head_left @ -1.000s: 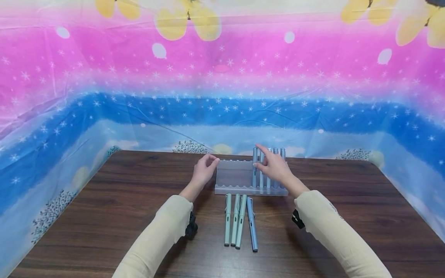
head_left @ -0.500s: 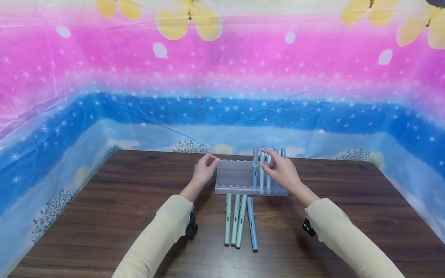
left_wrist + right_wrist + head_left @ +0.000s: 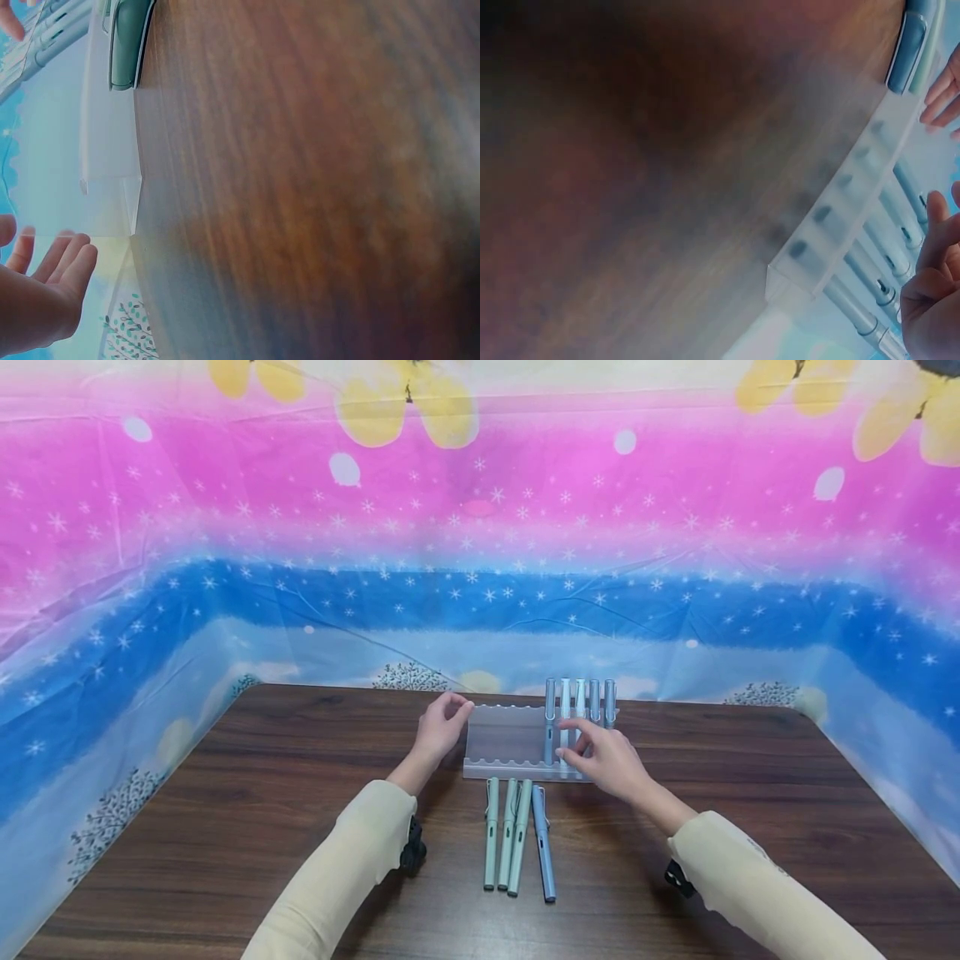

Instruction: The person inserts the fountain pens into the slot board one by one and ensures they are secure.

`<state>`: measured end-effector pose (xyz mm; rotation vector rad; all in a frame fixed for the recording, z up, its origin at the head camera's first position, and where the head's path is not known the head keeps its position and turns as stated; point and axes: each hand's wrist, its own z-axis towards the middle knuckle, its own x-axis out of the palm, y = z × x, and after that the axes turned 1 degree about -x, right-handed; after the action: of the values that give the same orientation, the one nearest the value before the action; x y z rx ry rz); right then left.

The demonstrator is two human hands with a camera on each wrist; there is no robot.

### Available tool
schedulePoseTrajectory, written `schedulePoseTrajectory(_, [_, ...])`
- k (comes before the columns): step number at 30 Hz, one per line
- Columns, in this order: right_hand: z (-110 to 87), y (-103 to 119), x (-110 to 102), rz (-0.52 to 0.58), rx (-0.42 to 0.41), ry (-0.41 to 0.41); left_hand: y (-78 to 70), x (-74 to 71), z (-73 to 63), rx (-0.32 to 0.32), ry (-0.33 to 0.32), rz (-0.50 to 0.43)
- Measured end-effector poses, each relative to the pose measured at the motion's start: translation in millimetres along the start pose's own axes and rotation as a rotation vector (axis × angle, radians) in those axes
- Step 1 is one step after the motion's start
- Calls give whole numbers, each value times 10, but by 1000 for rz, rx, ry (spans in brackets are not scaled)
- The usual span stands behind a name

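Note:
A clear plastic pen rack (image 3: 506, 735) with a scalloped edge stands on the table. My left hand (image 3: 441, 725) holds its upper left corner between thumb and fingers; the left wrist view shows that hand (image 3: 52, 289) at the rack's end. Several pens stand upright in the right half, blue-grey ones such as the leftmost pen (image 3: 550, 702) and paler ones between. My right hand (image 3: 609, 762) is in front of these pens, thumb and forefinger apart, with nothing between them. It hides their lower parts in the head view. In the right wrist view, the pens' lower ends (image 3: 823, 214) show through the ledge.
In front of the rack lie three green pens, the leftmost green pen (image 3: 491, 835) a little apart, and one blue pen (image 3: 545, 852) to their right. The dark wooden table (image 3: 262, 793) is bordered by a patterned cloth (image 3: 480, 593) at the back and sides.
My right hand has left the leftmost standing pen and moved right and down toward the rack's ledge. My left hand, the rack and the lying pens have stayed where they were.

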<state>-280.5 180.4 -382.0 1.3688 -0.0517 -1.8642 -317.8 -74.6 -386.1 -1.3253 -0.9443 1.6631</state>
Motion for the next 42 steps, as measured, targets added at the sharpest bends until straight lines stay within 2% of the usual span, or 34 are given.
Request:
schedulePoseTrajectory(9, [-91,48,49,112,83,149,-13,-5,-6,-2,5,-6])
schedulePoseTrajectory(18, [-169,96,101,144,121,298,-12,-11,-14,-8,14,-10])
schedulePoseTrajectory(30, [-217,175,163,106,109,389,0,-5,-9,-4,9,-7])
schedulePoseTrajectory(36, [-223,222,186,76,86,401,6,2,4,-9,6,-8])
schedulePoseTrajectory(42, [-219,244,190,125,121,415,-7,5,7,-16,2,-3])
